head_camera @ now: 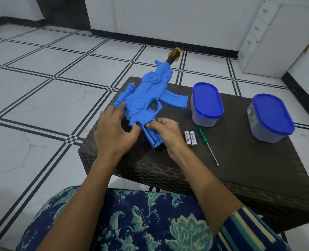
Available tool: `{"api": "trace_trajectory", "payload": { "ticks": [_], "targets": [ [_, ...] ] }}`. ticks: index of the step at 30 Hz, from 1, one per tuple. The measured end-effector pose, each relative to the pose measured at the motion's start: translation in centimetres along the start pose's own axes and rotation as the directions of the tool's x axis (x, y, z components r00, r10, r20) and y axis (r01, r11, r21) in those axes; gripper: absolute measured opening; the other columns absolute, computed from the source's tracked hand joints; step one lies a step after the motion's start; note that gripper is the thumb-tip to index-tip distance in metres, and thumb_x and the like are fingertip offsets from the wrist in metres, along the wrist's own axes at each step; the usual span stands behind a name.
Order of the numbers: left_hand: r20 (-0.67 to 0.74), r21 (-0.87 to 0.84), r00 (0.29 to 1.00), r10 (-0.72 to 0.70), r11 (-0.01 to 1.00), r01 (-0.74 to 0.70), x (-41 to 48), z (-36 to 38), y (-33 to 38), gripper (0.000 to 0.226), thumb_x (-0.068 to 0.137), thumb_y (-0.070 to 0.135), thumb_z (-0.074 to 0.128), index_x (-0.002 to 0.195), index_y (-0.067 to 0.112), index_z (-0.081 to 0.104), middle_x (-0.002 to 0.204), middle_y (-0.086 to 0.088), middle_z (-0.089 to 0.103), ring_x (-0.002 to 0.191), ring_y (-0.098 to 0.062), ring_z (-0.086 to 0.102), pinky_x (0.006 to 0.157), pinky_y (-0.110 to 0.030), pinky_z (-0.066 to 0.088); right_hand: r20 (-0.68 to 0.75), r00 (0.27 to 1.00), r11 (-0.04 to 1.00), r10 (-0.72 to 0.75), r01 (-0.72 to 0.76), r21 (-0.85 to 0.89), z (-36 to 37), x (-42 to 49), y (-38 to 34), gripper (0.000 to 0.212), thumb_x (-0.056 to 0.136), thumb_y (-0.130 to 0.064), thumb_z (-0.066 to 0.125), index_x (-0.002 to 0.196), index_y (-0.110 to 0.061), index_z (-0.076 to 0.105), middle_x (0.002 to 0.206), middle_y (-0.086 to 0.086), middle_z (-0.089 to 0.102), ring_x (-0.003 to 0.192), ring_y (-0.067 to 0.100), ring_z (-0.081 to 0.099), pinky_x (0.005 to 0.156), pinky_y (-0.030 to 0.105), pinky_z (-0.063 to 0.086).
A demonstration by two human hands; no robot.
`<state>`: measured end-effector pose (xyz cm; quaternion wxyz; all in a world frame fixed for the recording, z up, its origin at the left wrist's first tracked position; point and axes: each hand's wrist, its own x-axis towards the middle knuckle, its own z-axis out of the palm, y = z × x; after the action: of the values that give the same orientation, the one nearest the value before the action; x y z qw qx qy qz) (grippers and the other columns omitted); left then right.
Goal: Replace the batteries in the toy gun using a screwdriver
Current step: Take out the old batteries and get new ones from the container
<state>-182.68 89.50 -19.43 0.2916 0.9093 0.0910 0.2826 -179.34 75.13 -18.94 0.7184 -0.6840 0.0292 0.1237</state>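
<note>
The right sleeve (244,230) is striped navy, teal and cream. Navy cloth (132,220) with teal-and-cream flowers covers the lap.

"Heybright" printed along left battery (187,138); other battery's (193,138) marks too small
</note>
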Motion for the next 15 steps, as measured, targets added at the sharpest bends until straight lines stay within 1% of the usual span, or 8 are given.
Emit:
{"api": "trace_trajectory", "payload": {
  "ticks": [2, 5, 7, 10, 12, 15],
  "targets": [
    [-0.009, 0.002, 1.000, 0.001, 1.000, -0.001, -0.03, 0.08, -0.03, 0.065, 0.075, 0.041, 0.068, 0.135, 0.021, 0.050, 0.116, 0.002, 0.055, 0.110, -0.019, 0.048, 0.068, -0.033, 0.043, 0.002, 1.000, 1.000, 0.001, -0.001, 0.005, -0.03, -0.05, -0.09, 0.008, 0.082, -0.006, 0.068, 0.075, -0.008, 0.067, 0.074, 0.012, 0.068, 0.066, 0.021, 0.062, 0.064, 0.033, 0.051],
    [-0.018, 0.008, 1.000, 0.014, 1.000, -0.014, -0.14, 0.19, -0.10, 0.066, 0.074, 0.044, 0.065, 0.134, 0.020, 0.051, 0.114, 0.001, 0.056, 0.108, -0.020, 0.049, 0.067, -0.033, 0.044, -0.006, 1.000, 1.000, 0.000, 0.000, 0.006, -0.03, -0.11, -0.18, 0.010, 0.080, -0.004, 0.069, 0.071, -0.009, 0.068, 0.070, 0.010, 0.069, 0.063, 0.019, 0.063, 0.062, 0.031, 0.052],
    [-0.023, 0.008, 0.999, 0.022, 1.000, -0.022, -0.16, 0.21, -0.11, 0.065, 0.075, 0.042, 0.068, 0.134, 0.020, 0.052, 0.113, 0.001, 0.056, 0.108, -0.020, 0.050, 0.067, -0.032, 0.043, 0.001, 1.000, 1.000, 0.001, -0.001, 0.009, 0.00, -0.27, -0.33, 0.004, 0.078, -0.003, 0.070, 0.077, -0.006, 0.070, 0.072, 0.010, 0.071, 0.064, 0.018, 0.066, 0.061, 0.029, 0.055],
    [-0.031, 0.026, 0.998, 0.051, 0.998, -0.050, -0.13, 0.17, -0.06, 0.065, 0.075, 0.042, 0.066, 0.134, 0.019, 0.052, 0.114, 0.000, 0.056, 0.108, -0.019, 0.049, 0.066, -0.030, 0.041, -0.007, 1.000, 1.000, -0.005, 0.005, 0.007, 0.01, -0.46, -0.47, 0.004, 0.078, -0.004, 0.071, 0.082, -0.006, 0.071, 0.074, 0.007, 0.073, 0.064, 0.014, 0.067, 0.059, 0.025, 0.056],
    [-0.030, 0.032, 0.998, 0.050, 0.998, -0.049, -0.15, 0.16, -0.03, 0.064, 0.075, 0.041, 0.068, 0.134, 0.019, 0.052, 0.115, 0.001, 0.056, 0.108, -0.019, 0.049, 0.066, -0.031, 0.042, -0.018, 1.000, 1.000, -0.004, 0.004, 0.002, 0.05, -0.53, -0.42, 0.005, 0.078, -0.003, 0.070, 0.082, -0.005, 0.071, 0.074, 0.008, 0.073, 0.064, 0.014, 0.067, 0.058, 0.026, 0.055],
    [-0.021, 0.028, 0.999, 0.043, 0.999, -0.042, -0.27, 0.14, 0.04, 0.065, 0.075, 0.040, 0.070, 0.134, 0.019, 0.052, 0.115, 0.001, 0.056, 0.109, -0.019, 0.049, 0.068, -0.032, 0.042, -0.054, 0.998, 1.000, -0.015, 0.014, -0.014, 0.22, -0.54, -0.32, 0.005, 0.077, -0.002, 0.070, 0.082, -0.003, 0.071, 0.077, 0.011, 0.073, 0.066, 0.017, 0.067, 0.060, 0.029, 0.056]
  ]
}}
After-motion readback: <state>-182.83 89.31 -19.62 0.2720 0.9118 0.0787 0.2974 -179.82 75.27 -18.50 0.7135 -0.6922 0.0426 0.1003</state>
